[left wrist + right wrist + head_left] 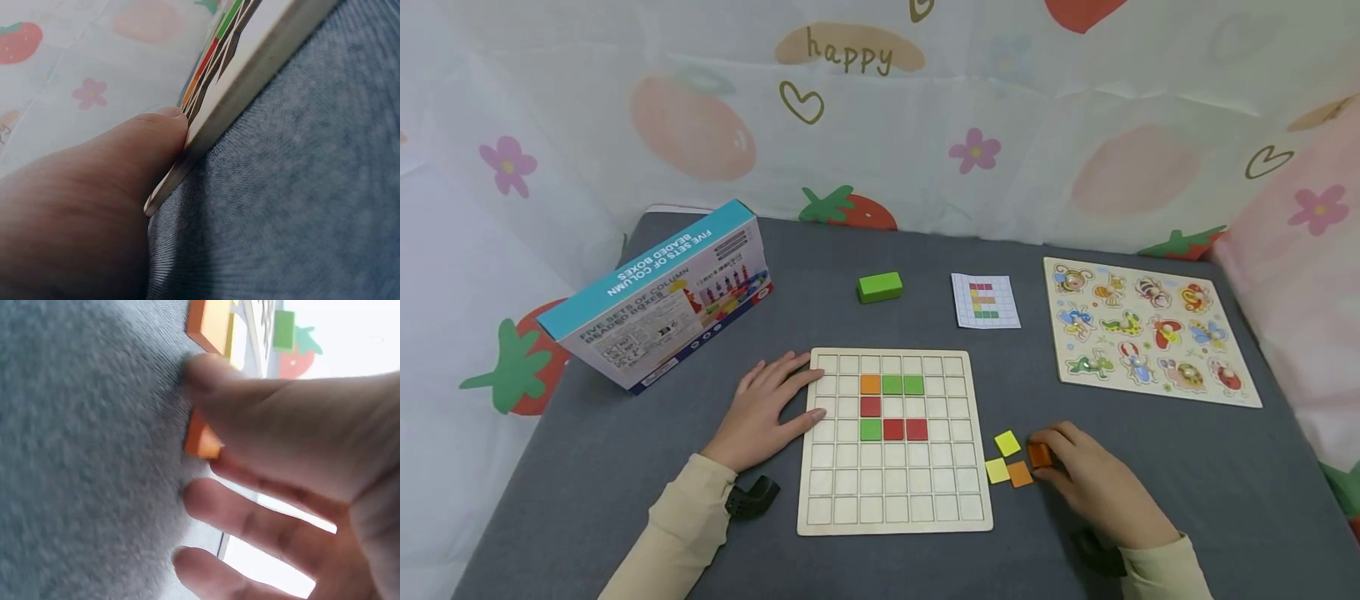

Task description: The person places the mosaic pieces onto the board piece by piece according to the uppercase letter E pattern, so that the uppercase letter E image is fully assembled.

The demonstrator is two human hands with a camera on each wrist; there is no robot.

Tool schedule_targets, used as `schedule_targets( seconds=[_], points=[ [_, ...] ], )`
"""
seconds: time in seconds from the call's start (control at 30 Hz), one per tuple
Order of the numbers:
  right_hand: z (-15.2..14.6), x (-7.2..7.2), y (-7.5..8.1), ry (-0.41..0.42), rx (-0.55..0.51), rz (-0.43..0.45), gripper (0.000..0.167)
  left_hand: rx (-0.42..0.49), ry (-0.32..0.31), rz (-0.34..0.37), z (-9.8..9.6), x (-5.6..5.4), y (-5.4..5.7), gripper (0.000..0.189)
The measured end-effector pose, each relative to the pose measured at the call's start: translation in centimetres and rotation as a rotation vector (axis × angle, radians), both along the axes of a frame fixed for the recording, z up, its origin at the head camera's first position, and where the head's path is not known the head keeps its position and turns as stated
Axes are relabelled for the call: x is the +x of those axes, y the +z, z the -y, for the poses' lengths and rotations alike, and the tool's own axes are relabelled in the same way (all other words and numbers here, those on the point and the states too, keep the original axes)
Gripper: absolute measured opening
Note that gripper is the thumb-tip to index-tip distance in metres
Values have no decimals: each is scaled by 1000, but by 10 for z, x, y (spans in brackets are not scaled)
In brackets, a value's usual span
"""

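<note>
A wooden grid board (pixel 895 525) lies on the table, with orange (pixel 870 384), green (pixel 902 384) and red (pixel 904 430) square tiles set in its upper cells. My left hand (pixel 767 412) rests at the board's left edge, fingers spread and fingertips on the rim. In the left wrist view the thumb (pixel 144 134) touches the edge. To the right of the board, my right hand (pixel 1093 479) pinches an orange tile (pixel 203 440) between thumb and fingers, low at the cloth. Close by lie two yellow tiles (pixel 1007 443) and another orange tile (pixel 1019 474).
Behind the board are a green block (pixel 880 287) and a small pattern card (pixel 986 302) with coloured squares. A picture board of insects (pixel 1150 333) lies at the back right. At the back left stands a cardboard box (pixel 670 300). Grey cloth (pixel 715 558) covers the table.
</note>
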State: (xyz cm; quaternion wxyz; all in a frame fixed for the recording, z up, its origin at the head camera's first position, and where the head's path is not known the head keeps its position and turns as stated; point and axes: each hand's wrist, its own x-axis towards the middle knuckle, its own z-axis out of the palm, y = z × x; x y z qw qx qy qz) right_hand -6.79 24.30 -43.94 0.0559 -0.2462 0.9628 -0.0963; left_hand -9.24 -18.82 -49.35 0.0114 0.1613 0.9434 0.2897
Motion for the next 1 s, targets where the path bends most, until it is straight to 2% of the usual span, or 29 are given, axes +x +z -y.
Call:
schedule_targets(
  seconds=[0.4, 0.63, 0.8, 1.0],
  points=[
    [-3, 4, -1, 3, -19, -55, 33, -8, 1, 0, 0, -1, 0, 61],
    [1, 1, 2, 14, -43, -100, 28, -8, 1, -2, 0, -1, -1, 62],
    [15, -4, 9, 84, -86, -143, 28, -6, 0, -1, 0, -1, 0, 62],
    [40, -10, 10, 209, -149, -141, 30, -6, 0, -2, -1, -1, 1, 61]
  ],
)
